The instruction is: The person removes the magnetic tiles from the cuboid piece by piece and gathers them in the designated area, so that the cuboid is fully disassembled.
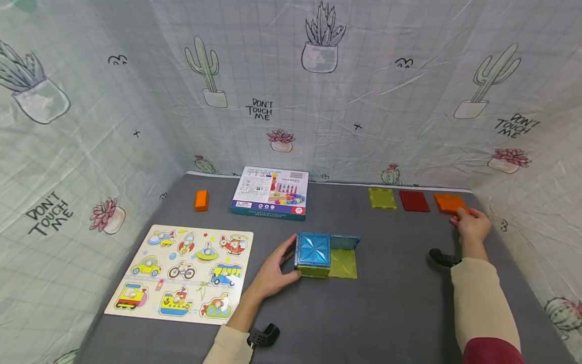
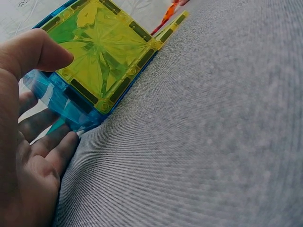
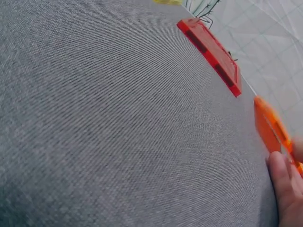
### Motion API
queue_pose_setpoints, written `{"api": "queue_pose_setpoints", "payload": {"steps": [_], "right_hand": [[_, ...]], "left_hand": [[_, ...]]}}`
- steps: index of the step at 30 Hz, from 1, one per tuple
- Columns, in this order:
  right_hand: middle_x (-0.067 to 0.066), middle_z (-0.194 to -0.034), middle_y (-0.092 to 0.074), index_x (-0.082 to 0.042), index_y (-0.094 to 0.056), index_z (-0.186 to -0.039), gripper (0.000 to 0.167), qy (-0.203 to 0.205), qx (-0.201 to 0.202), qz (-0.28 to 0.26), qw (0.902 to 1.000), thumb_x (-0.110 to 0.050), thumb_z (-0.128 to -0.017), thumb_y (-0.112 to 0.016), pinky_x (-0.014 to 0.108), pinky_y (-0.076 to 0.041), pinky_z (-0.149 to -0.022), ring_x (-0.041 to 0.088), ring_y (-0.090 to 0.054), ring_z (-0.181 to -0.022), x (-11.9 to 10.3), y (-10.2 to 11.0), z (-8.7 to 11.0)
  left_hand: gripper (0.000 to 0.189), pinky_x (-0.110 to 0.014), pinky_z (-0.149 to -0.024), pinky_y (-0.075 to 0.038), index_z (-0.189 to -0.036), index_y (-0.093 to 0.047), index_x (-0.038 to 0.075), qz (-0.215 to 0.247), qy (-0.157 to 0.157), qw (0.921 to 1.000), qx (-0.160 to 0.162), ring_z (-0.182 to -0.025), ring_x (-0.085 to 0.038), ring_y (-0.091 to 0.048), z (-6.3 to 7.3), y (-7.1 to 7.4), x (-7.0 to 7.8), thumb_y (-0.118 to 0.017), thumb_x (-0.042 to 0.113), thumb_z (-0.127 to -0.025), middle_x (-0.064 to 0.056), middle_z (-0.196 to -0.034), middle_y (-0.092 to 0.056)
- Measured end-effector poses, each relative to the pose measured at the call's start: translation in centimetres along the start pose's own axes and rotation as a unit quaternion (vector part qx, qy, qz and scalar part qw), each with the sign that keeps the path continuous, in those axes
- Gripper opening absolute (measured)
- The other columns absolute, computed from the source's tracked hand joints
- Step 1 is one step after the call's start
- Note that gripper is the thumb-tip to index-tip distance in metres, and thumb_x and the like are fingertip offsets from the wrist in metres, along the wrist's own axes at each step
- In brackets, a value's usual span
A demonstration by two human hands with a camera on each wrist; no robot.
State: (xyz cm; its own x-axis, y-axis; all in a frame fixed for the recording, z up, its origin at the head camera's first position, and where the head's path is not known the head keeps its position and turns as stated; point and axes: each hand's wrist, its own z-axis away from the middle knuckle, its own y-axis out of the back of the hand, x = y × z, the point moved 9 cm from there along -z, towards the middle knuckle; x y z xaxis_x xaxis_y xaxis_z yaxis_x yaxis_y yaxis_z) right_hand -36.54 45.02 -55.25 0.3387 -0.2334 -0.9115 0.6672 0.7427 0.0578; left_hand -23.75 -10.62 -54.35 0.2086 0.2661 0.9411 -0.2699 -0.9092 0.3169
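Note:
A small cube of magnetic tiles stands mid-table, with a blue top tile (image 1: 313, 249) and a yellow front tile (image 2: 102, 52). My left hand (image 1: 273, 273) holds its left corner, thumb against the yellow front and fingers along the blue side. Joined to the cube's right are a flat yellow tile (image 1: 343, 264) and an upright blue tile (image 1: 345, 242) behind it. At the back right my right hand (image 1: 473, 225) pinches the edge of an orange magnetic tile (image 1: 449, 202); in the right wrist view it is tilted up off another orange tile (image 3: 266, 128).
Left of the orange tiles lie a red tile (image 1: 414, 201) and a yellow tile (image 1: 382, 198). A bead game box (image 1: 270, 192) and an orange block (image 1: 202, 200) are at the back. A wooden vehicle puzzle board (image 1: 195, 237) lies at left. Patterned cloth (image 1: 364, 101) walls the table.

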Motion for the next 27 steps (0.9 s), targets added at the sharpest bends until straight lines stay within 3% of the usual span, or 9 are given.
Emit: {"api": "queue_pose_setpoints", "payload": {"steps": [3, 6, 10, 14, 21, 27], "right_hand": [[-0.012, -0.067, -0.055, -0.011, -0.035, -0.154, 0.072, -0.011, 0.007, 0.012, 0.9998, -0.007, -0.091, -0.069, 0.019, -0.057, -0.047, 0.006, -0.062, -0.044, -0.1, 0.0, 0.1], [-0.009, -0.081, -0.053, -0.012, -0.033, -0.156, 0.074, -0.01, 0.017, 0.049, 0.9986, -0.006, -0.091, -0.068, 0.018, -0.056, -0.047, 0.004, -0.06, -0.044, -0.2, 0.0, 0.1], [0.011, -0.124, -0.057, -0.007, -0.032, -0.156, 0.068, 0.029, 0.027, 0.157, 0.9868, -0.012, -0.095, -0.062, 0.014, -0.054, -0.046, -0.003, -0.053, -0.041, -0.8, -0.3, 0.2], [0.025, -0.155, -0.036, 0.001, -0.029, -0.155, 0.067, 0.072, 0.03, 0.239, 0.9678, -0.017, -0.097, -0.056, 0.013, -0.052, -0.044, -0.009, -0.047, -0.038, -1.3, -0.6, 0.3], [0.032, -0.154, -0.035, 0.008, -0.035, -0.15, 0.061, 0.094, 0.024, 0.284, 0.954, -0.017, -0.097, -0.051, 0.009, -0.044, -0.04, -0.009, -0.043, -0.035, -1.6, -0.5, 0.7], [0.033, -0.154, -0.034, 0.01, -0.037, -0.149, 0.059, 0.102, 0.025, 0.29, 0.9512, -0.016, -0.097, -0.05, 0.007, -0.041, -0.039, -0.01, -0.042, -0.035, -1.5, -0.5, 0.5]], "left_hand": [[0.089, -0.032, -0.119, -0.039, -0.158, -0.028, 0.028, 0.001, -0.004, 1.0, 0.002, -0.148, -0.022, -0.038, 0.0, 0.0, 0.1, -0.074, 0.014, -0.082, 0.0, -0.163, -0.033], [0.089, -0.033, -0.119, -0.039, -0.158, -0.029, 0.026, 0.0, -0.009, 1.0, 0.004, -0.148, -0.025, -0.039, -0.1, 0.0, 0.2, -0.074, 0.014, -0.082, -0.002, -0.163, -0.034], [0.089, -0.033, -0.119, -0.039, -0.158, -0.029, 0.025, -0.001, -0.012, 0.9999, 0.004, -0.148, -0.025, -0.038, -0.1, 0.1, 0.2, -0.074, 0.014, -0.082, -0.003, -0.163, -0.034], [0.09, -0.03, -0.119, -0.038, -0.158, -0.028, 0.027, 0.002, -0.008, 1.0, 0.001, -0.149, -0.02, -0.036, -0.1, 0.1, 0.1, -0.074, 0.013, -0.082, 0.0, -0.163, -0.033], [0.089, -0.031, -0.12, -0.037, -0.158, -0.027, 0.029, 0.001, 0.008, 1.0, -0.004, -0.149, -0.016, -0.036, -0.1, 0.0, 0.0, -0.073, 0.016, -0.083, 0.003, -0.163, -0.032], [0.089, -0.032, -0.12, -0.037, -0.157, -0.027, 0.035, -0.001, 0.014, 0.9999, -0.004, -0.149, -0.016, -0.036, -0.1, 0.0, -0.2, -0.073, 0.017, -0.084, 0.005, -0.163, -0.032]]}}
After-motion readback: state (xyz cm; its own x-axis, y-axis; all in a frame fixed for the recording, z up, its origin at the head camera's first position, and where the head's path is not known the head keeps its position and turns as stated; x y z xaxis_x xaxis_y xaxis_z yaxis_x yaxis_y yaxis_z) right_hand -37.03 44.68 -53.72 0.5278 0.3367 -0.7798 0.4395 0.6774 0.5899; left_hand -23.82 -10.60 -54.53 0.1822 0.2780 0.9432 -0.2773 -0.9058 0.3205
